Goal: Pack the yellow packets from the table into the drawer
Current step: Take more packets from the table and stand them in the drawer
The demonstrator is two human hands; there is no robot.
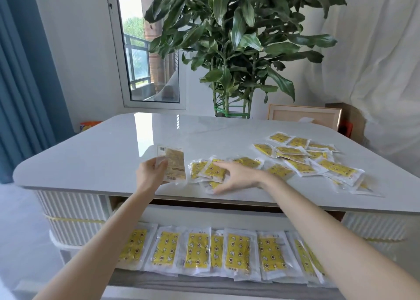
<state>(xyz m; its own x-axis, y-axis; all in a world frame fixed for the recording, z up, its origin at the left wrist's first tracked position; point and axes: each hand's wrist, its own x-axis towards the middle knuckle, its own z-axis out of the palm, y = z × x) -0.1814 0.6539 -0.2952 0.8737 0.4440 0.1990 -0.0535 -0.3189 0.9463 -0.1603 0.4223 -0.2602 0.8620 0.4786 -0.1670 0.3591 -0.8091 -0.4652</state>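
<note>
Both hands reach out over the near edge of the white table point(95, 149). Left hand point(151, 171) is closed on a packet point(173, 165) turned back side up, showing a barcode and printed text, pinched at its left edge between thumb and fingers and lifted off the table. Right hand point(236, 176) lies just to the right of it, fingers spread apart and flat on a small cluster of yellow packets point(211, 170), the fingertips touching the top one; it grips nothing.

Farther right of that hand and beyond it, a loose scatter of yellow packets point(318, 161) lies overlapping on the table. Below both forearms, the open drawer point(204, 213) holds a row of yellow packets point(227, 252) lying face up side by side, some edges overlapping; the right forearm crosses over the row's right end.

Beyond the table, ahead of the hands, stands a tall leafy plant point(236, 38), with an open window point(145, 60) to its left.
</note>
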